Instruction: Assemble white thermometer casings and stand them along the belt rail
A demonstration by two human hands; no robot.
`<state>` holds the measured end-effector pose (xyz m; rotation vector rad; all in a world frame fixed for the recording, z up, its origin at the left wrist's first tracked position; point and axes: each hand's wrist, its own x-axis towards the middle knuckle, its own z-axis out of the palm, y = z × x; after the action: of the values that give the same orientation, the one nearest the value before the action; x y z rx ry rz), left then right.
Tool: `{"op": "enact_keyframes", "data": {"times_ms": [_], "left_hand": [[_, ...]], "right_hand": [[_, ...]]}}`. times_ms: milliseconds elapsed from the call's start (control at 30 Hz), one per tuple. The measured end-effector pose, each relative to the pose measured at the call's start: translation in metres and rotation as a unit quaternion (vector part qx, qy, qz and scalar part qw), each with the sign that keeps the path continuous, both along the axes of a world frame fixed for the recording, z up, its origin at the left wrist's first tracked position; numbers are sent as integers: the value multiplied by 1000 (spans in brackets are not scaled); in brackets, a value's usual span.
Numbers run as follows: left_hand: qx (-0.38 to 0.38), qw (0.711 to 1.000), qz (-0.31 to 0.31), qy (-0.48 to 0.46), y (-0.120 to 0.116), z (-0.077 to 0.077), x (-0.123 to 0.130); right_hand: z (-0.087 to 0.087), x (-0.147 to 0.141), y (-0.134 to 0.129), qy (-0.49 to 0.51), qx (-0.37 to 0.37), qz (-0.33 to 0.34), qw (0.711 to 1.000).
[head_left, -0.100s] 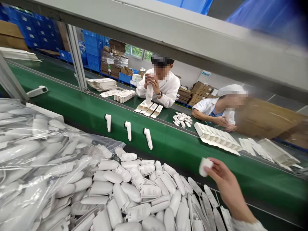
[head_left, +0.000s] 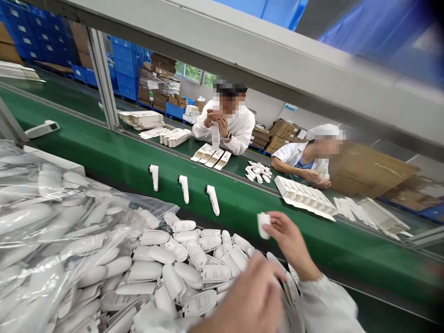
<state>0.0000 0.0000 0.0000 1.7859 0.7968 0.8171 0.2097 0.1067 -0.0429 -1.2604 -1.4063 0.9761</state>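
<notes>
My right hand (head_left: 293, 245) is closed in a pinch on a small white plastic cover (head_left: 264, 225), raised at the near edge of the green conveyor belt (head_left: 243, 196). Nearer to me, my left hand (head_left: 246, 300) is smeared by motion above the pile of white plastic covers (head_left: 189, 275); its fingers are too blurred to read. Beyond the pile, three white handheld devices with dark tips lie spaced out on the belt: one to the left (head_left: 154, 178), one in the middle (head_left: 184, 189) and one to the right (head_left: 212, 200).
A clear plastic bag (head_left: 62, 231) of white parts fills the left. Across the belt, one person (head_left: 243, 122) holds a narrow white box and another (head_left: 294, 157) leans at the right. Open white cartons (head_left: 305, 199) and small white parts (head_left: 258, 172) lie near them. A metal beam (head_left: 243, 51) crosses above.
My right hand has moved left with the white cover still in its fingers. My left hand has come into view from below. The whole view has shifted slightly.
</notes>
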Motion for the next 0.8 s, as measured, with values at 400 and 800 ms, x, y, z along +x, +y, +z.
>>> {"op": "enact_keyframes", "data": {"times_ms": [400,800], "left_hand": [[-94,931,346,-67,127,-48,-140],[-96,965,244,27,135,-64,-137]], "right_hand": [[-44,-124,98,-419,28,9,908],[-59,-97,93,-535,-9,-18,845]]}}
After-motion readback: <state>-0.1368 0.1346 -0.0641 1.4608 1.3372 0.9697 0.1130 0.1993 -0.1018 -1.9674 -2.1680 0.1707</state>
